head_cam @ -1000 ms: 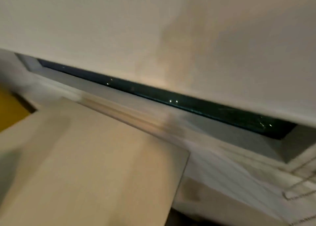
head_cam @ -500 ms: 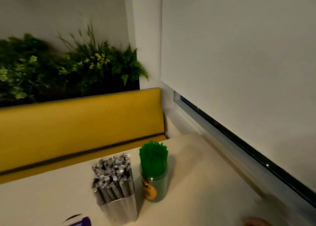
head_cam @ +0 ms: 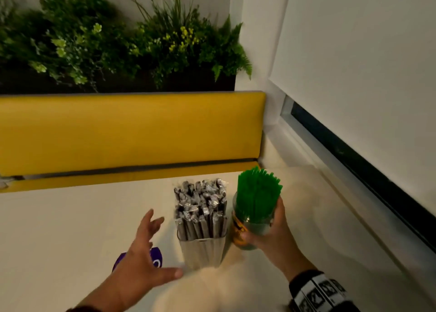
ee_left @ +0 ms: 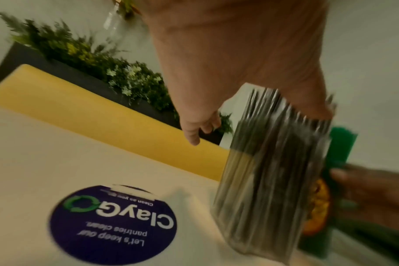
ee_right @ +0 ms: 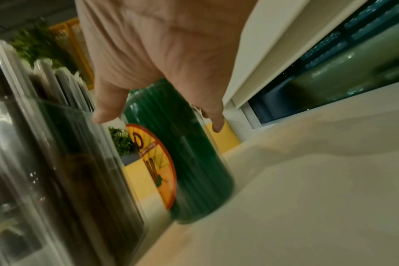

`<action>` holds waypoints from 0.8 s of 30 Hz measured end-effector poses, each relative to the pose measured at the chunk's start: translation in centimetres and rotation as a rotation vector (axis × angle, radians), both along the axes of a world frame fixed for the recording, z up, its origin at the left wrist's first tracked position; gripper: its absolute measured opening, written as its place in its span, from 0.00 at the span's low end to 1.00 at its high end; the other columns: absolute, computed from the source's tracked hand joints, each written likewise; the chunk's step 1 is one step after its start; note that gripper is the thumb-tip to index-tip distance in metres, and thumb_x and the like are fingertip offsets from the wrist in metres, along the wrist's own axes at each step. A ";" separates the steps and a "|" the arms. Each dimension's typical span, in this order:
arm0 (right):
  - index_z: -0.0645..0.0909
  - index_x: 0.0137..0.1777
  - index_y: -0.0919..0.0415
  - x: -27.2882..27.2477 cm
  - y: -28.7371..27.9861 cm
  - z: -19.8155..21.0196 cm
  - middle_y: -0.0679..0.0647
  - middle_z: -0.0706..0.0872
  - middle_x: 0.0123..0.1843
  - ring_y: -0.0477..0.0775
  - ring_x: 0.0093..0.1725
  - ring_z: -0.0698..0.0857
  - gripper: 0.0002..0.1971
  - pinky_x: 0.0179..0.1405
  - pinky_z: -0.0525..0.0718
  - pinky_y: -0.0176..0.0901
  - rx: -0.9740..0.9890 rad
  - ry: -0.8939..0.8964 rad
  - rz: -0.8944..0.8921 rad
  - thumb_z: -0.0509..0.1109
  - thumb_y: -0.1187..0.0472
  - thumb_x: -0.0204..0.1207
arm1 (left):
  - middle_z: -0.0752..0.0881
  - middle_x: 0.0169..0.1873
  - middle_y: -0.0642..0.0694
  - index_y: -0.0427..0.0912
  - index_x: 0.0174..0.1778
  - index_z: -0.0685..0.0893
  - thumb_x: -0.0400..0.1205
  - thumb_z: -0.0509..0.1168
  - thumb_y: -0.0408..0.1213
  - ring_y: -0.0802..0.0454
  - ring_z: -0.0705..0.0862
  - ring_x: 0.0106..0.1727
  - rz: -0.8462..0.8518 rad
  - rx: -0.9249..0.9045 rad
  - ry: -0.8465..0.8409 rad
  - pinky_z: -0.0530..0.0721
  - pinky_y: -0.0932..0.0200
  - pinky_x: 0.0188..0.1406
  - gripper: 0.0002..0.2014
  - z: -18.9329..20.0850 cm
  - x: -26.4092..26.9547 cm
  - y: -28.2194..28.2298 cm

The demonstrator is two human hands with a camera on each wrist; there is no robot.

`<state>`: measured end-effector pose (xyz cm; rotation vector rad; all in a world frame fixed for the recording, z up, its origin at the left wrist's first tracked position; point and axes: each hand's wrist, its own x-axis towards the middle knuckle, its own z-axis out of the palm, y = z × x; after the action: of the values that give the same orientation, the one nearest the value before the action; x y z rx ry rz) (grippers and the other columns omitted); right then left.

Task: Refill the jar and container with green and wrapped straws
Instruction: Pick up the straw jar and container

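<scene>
The right hand (head_cam: 266, 231) is gripping the jar (head_cam: 250, 231) mid-wall beside the container (head_cam: 200, 248); probably smooth, slippery glass; left hand (head_cam: 141, 262) is hovering, fingers spread

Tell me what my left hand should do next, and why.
Probably close the left hand around the square container of wrapped straws. It hangs open just beside it, touching nothing, while the right hand already grips the jar of green straws.

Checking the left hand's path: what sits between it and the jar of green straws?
The clear container packed with wrapped straws stands between the left hand and the jar, as the head view shows.
</scene>
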<state>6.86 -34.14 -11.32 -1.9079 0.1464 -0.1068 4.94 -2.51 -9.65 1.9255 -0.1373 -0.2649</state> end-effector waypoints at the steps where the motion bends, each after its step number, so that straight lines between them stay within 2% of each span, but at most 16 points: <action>1: 0.48 0.82 0.35 0.0 0.2 -0.2 0.34 0.70 0.75 0.41 0.75 0.71 0.66 0.77 0.71 0.51 0.005 -0.003 -0.014 0.90 0.59 0.52 | 0.62 0.79 0.65 0.64 0.84 0.40 0.47 0.88 0.57 0.64 0.63 0.80 -0.053 0.037 0.019 0.67 0.60 0.75 0.78 -0.3 1.1 -1.2; 2: 0.47 0.82 0.35 0.1 0.3 -0.7 0.34 0.70 0.74 0.39 0.73 0.71 0.66 0.76 0.71 0.50 0.018 -0.015 -0.026 0.90 0.61 0.53 | 0.60 0.81 0.64 0.63 0.85 0.37 0.49 0.89 0.52 0.64 0.61 0.81 -0.086 0.033 0.031 0.66 0.59 0.77 0.79 -1.2 2.1 -1.8; 3: 0.47 0.82 0.35 0.1 0.4 -1.0 0.33 0.71 0.73 0.38 0.72 0.73 0.66 0.75 0.72 0.48 0.037 -0.030 -0.033 0.90 0.62 0.53 | 0.63 0.82 0.61 0.60 0.86 0.38 0.50 0.90 0.46 0.63 0.66 0.80 -0.110 0.013 0.052 0.70 0.58 0.77 0.78 -2.1 3.1 -2.2; 5: 0.48 0.81 0.34 0.4 0.7 -1.4 0.33 0.72 0.71 0.39 0.71 0.74 0.65 0.73 0.74 0.44 0.056 -0.067 -0.059 0.90 0.61 0.54 | 0.80 0.73 0.54 0.48 0.87 0.50 0.54 0.89 0.34 0.64 0.80 0.70 -0.164 -0.035 0.110 0.82 0.64 0.64 0.70 -2.9 4.3 -3.2; 6: 0.49 0.80 0.33 0.5 0.8 -1.6 0.33 0.73 0.71 0.39 0.71 0.75 0.65 0.72 0.75 0.43 0.062 -0.078 -0.072 0.90 0.61 0.53 | 0.85 0.67 0.52 0.43 0.85 0.58 0.55 0.88 0.30 0.64 0.83 0.66 -0.188 -0.064 0.127 0.85 0.67 0.58 0.64 -3.0 4.5 -3.9; 7: 0.50 0.79 0.31 0.7 1.0 -1.8 0.34 0.74 0.70 0.38 0.70 0.76 0.64 0.71 0.76 0.42 0.071 -0.083 -0.087 0.90 0.62 0.53 | 0.87 0.64 0.51 0.41 0.82 0.63 0.57 0.87 0.29 0.63 0.85 0.64 -0.208 -0.063 0.129 0.85 0.69 0.54 0.58 -3.2 4.7 -4.4; 9: 0.54 0.77 0.32 1.1 1.5 -2.1 0.36 0.78 0.68 0.37 0.66 0.80 0.62 0.68 0.80 0.41 0.094 -0.087 -0.120 0.90 0.64 0.52 | 0.88 0.57 0.46 0.31 0.76 0.70 0.59 0.85 0.35 0.61 0.87 0.58 -0.214 -0.032 0.076 0.86 0.69 0.51 0.50 -3.8 5.4 -5.1; 11: 0.56 0.77 0.36 1.9 2.1 -1.9 0.37 0.80 0.65 0.37 0.63 0.82 0.60 0.65 0.82 0.40 0.099 -0.082 -0.127 0.90 0.62 0.51 | 0.88 0.52 0.42 0.22 0.68 0.73 0.60 0.82 0.42 0.60 0.87 0.54 -0.201 -0.009 0.008 0.84 0.69 0.51 0.45 -4.1 6.5 -5.3; 12: 0.57 0.77 0.37 2.6 2.4 -1.8 0.36 0.80 0.64 0.36 0.63 0.82 0.59 0.63 0.82 0.39 0.097 -0.085 -0.125 0.91 0.60 0.51 | 0.87 0.52 0.42 0.20 0.67 0.74 0.60 0.81 0.43 0.62 0.86 0.54 -0.184 -0.003 -0.029 0.83 0.70 0.53 0.45 -4.2 7.3 -5.4; 14: 0.58 0.75 0.36 4.5 2.9 -1.5 0.34 0.79 0.63 0.34 0.63 0.81 0.57 0.62 0.82 0.36 0.075 -0.101 -0.129 0.91 0.58 0.50 | 0.86 0.56 0.44 0.22 0.69 0.72 0.58 0.81 0.44 0.64 0.85 0.56 -0.137 -0.028 -0.088 0.83 0.68 0.56 0.47 -4.3 9.7 -5.2; 16: 0.59 0.74 0.38 6.9 3.3 -1.5 0.37 0.79 0.65 0.37 0.65 0.80 0.56 0.65 0.81 0.37 0.037 -0.130 -0.140 0.91 0.59 0.51 | 0.85 0.61 0.45 0.35 0.77 0.67 0.56 0.82 0.42 0.58 0.85 0.61 -0.084 -0.038 -0.078 0.86 0.60 0.61 0.53 -4.8 12.6 -4.6; 19: 0.61 0.74 0.42 10.6 3.6 -1.7 0.42 0.79 0.65 0.43 0.66 0.80 0.53 0.68 0.81 0.43 -0.008 -0.140 -0.154 0.90 0.60 0.53 | 0.85 0.63 0.48 0.49 0.79 0.63 0.54 0.83 0.36 0.49 0.85 0.65 -0.044 -0.048 -0.017 0.86 0.45 0.64 0.56 -5.2 17.0 -3.8; 21: 0.61 0.74 0.42 12.6 3.6 -1.8 0.42 0.79 0.65 0.44 0.65 0.80 0.52 0.68 0.80 0.42 -0.030 -0.134 -0.141 0.89 0.59 0.54 | 0.86 0.62 0.47 0.49 0.77 0.65 0.54 0.83 0.35 0.48 0.86 0.64 -0.037 -0.036 -0.005 0.86 0.40 0.64 0.55 -5.3 19.2 -3.7; 24: 0.61 0.72 0.42 14.8 3.4 -1.9 0.40 0.79 0.62 0.43 0.63 0.80 0.50 0.67 0.79 0.40 -0.033 -0.121 -0.133 0.89 0.60 0.54 | 0.87 0.60 0.46 0.48 0.75 0.68 0.53 0.84 0.37 0.47 0.87 0.62 -0.029 -0.029 0.024 0.86 0.38 0.63 0.53 -5.3 21.5 -4.0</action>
<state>21.70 -30.71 -13.21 -1.9180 0.1901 -0.3152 26.48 -6.48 -14.93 1.8921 -0.1519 -0.3039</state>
